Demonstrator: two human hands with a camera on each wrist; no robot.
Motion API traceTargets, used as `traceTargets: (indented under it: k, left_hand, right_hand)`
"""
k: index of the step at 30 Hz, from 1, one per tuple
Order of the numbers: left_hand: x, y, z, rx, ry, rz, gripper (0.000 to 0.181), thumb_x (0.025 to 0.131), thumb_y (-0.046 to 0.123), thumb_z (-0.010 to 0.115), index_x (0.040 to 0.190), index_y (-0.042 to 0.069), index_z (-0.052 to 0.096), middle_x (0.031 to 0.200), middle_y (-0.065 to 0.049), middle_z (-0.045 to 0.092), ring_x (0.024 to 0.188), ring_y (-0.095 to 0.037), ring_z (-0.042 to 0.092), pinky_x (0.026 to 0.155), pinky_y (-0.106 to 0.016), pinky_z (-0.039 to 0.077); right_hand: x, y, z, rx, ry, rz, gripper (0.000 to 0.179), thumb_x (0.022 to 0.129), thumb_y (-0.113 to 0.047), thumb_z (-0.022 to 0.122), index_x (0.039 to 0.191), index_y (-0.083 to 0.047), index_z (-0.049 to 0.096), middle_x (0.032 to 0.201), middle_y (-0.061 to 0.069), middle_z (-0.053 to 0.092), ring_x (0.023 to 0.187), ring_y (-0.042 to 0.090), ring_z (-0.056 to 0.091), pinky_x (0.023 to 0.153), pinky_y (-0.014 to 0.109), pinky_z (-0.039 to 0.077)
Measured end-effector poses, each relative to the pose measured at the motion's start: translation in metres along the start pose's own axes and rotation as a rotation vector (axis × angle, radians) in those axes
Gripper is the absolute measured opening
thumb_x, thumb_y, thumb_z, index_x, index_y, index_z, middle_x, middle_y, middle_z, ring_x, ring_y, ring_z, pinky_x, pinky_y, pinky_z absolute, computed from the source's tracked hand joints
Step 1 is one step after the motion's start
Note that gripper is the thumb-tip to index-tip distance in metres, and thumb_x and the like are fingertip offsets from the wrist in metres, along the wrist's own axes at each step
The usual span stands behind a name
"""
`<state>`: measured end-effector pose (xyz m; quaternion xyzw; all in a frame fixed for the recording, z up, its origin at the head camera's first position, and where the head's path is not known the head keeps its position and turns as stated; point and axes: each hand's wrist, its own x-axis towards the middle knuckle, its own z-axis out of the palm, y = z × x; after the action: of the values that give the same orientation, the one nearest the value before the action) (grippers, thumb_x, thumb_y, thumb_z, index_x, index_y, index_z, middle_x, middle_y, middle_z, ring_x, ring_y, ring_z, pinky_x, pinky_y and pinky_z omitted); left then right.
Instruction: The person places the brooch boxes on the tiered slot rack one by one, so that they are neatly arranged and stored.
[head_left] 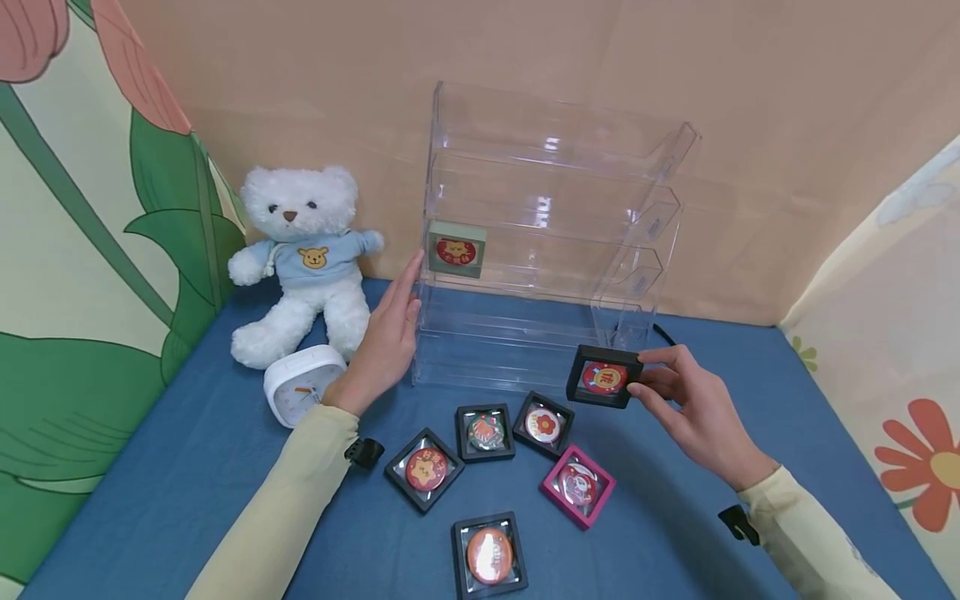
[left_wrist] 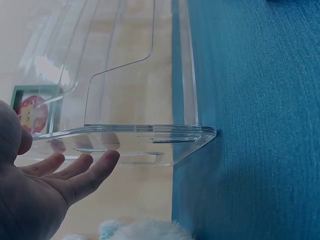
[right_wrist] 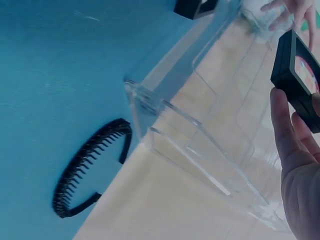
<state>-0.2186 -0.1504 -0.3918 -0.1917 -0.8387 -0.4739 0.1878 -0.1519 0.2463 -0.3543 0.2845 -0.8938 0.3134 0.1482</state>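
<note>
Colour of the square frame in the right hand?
The frame is black. It shows best in the head view.

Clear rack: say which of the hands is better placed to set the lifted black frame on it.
Probably the right hand: it pinches the lifted black frame near the lower right corner of the clear rack. The left hand, at the rack's left side, holds no frame.
</note>
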Motion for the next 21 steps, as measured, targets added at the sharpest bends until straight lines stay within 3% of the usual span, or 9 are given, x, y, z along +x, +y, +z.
traceTargets:
  k: [7, 21]
  left_hand:
    - [-0.001, 0.0, 0.0, -0.001, 0.0, 0.01, 0.062, 0.11, 0.006, 0.033, 0.164, 0.028, 0.011, 0.167, -0.001, 0.017, 0.149, -0.024, 0.024, 0.115, -0.044, 0.035]
    - [-0.001, 0.001, -0.001, -0.002, -0.007, 0.006, 0.063, 0.11, 0.005, 0.034, 0.164, 0.028, 0.011, 0.167, -0.001, 0.017, 0.149, -0.024, 0.025, 0.115, -0.044, 0.035]
  right_hand:
    - [0.018, -0.006, 0.002, -0.006, 0.051, 0.006, 0.049, 0.086, 0.008, 0.076, 0.127, -0.002, 0.051, 0.111, 0.015, 0.071, 0.09, 0.027, 0.074, 0.078, 0.01, 0.05]
    - [0.056, -0.015, 0.012, 0.021, 0.133, -0.067, 0.046, 0.088, 0.008, 0.073, 0.128, 0.002, 0.05, 0.118, 0.017, 0.068, 0.097, 0.031, 0.072, 0.089, 0.013, 0.046]
